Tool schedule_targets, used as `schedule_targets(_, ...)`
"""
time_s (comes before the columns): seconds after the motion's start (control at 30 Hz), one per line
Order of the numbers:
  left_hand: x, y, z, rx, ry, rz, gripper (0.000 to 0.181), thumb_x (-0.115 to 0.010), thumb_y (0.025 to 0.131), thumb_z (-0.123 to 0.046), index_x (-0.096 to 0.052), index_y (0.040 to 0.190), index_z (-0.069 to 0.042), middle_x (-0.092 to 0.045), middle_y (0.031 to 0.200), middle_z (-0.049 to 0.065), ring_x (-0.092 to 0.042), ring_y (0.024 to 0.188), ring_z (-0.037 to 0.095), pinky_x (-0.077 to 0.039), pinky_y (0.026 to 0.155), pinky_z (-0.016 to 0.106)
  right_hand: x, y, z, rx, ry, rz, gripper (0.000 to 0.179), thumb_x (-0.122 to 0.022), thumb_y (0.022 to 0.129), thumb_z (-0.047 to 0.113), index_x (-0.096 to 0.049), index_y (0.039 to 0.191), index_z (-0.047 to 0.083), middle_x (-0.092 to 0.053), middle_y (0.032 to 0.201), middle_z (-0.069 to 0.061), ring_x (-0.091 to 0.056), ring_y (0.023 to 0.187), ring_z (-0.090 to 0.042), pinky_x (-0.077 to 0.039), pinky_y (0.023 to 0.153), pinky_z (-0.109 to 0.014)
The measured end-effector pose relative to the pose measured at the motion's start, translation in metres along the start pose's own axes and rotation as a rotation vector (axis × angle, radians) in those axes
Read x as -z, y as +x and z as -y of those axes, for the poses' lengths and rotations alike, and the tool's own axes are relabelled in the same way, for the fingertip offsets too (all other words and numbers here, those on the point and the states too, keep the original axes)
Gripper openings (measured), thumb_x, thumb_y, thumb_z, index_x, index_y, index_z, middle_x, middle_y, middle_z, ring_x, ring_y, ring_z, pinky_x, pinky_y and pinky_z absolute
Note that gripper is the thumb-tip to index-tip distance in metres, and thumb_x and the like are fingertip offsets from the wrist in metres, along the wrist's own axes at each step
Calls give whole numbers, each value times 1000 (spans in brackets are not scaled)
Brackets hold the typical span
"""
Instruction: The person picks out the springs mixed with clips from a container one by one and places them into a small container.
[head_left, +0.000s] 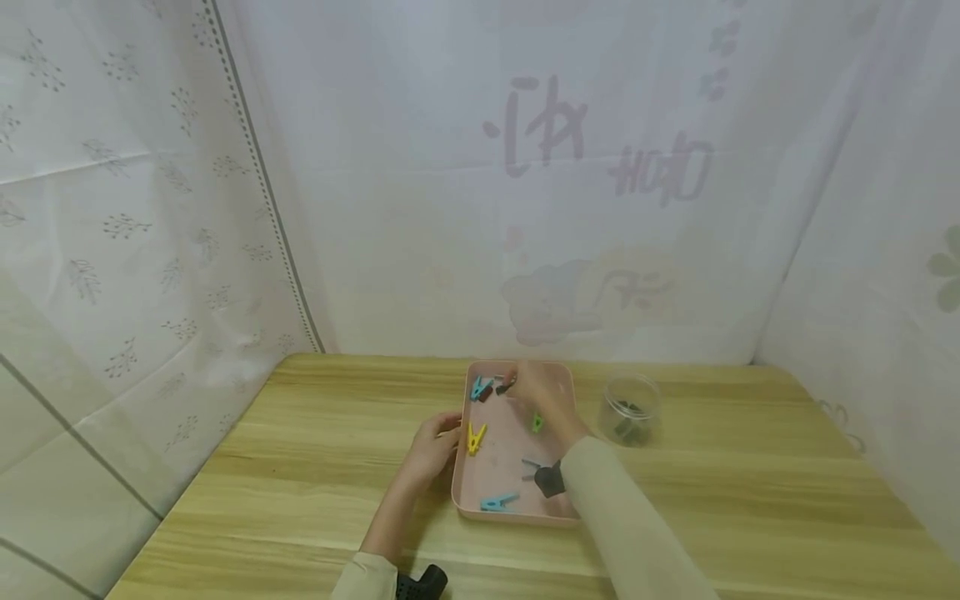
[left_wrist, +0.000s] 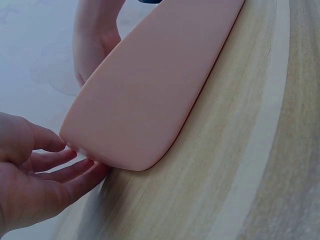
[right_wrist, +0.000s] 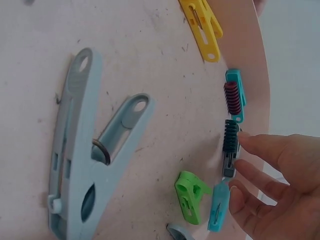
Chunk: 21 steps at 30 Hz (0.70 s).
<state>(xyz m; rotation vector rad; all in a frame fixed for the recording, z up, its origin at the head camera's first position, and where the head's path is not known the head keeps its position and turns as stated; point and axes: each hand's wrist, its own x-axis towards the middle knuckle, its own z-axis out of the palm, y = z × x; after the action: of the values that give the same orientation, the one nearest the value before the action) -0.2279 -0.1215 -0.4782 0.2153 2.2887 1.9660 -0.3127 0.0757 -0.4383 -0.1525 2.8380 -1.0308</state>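
A pink tray (head_left: pixel 517 518) lies on the table, holding several clothespins and two ribbed pieces. My left hand (head_left: pixel 435 448) rests against its left wall; in the left wrist view the loosely bent fingers (left_wrist: pixel 80 180) touch the tray's outside. My right hand (head_left: pixel 536 393), blurred, reaches inside the far end. There its thumb and fingers pinch a dark green ribbed piece (right_wrist: pixel 230 136) beside a grey clothespin (right_wrist: pixel 229 165). Nearby lie a dark red ribbed piece (right_wrist: pixel 233 98), teal clothespin (right_wrist: pixel 236 112), blue clothespin (right_wrist: pixel 218 205), green clothespin (right_wrist: pixel 190 196) and yellow clothespin (right_wrist: pixel 202 30).
A clear jar (head_left: pixel 630 390) with dark pieces inside stands right of the tray on the wooden table (head_left: pixel 720 492). Near the tray's front lie a light blue clothespin (head_left: pixel 498 502) and a large grey clothespin (right_wrist: pixel 82 165). Pale curtains (head_left: pixel 412 208) hang behind the table.
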Motion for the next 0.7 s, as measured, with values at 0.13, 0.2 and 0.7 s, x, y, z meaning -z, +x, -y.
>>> schedule_targets(0.13,-1,1,1,8,11,-14,41,-50,104,-10,-50,137,13,-54,134,31,-60,119,39,-54,99,45,-2,3,-3,10,-20,-4,28,-59,85,-8,-72,109,2,-69,118,-12,-62,111,-28,-55,93,-41)
schedule_targets(0.2,-1,1,1,6,3,-10,41,-50,104,-10,-50,138,13,-54,135,31,-59,120,40,-54,98,45,-3,3,-4,6,-28,-2,27,-60,87,-6,-73,109,4,-69,119,-10,-61,113,-27,-54,94,-41)
schedule_targets(0.7,0,-3,-2,-14,-30,18,42,-47,105,-8,-45,139,17,-49,136,35,-57,121,46,-54,98,47,-10,10,-12,17,-32,2,18,-67,90,-2,-73,106,1,-70,117,-13,-61,95,-22,-56,78,-30)
